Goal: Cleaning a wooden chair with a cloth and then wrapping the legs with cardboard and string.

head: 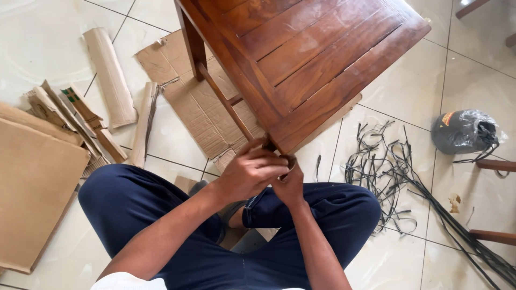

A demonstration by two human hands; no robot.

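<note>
A brown slatted wooden table point(317, 59) stands in front of me, its near corner just above my hands. My left hand point(248, 173) is curled over that corner, fingers closed at the top of the leg. My right hand point(290, 185) presses against it from the right, fingers bent around something small and dark that I cannot make out. Both hands touch each other at the corner. My legs in dark blue trousers point(161, 215) are folded on the tiled floor below.
Flattened cardboard point(196, 104) lies under the table, with rolled and folded cardboard pieces point(110, 75) and a large sheet point(32, 188) at the left. A tangle of dark straps point(387, 172) and a grey plastic-wrapped bundle point(462, 131) lie at the right, near wooden rails point(494, 165).
</note>
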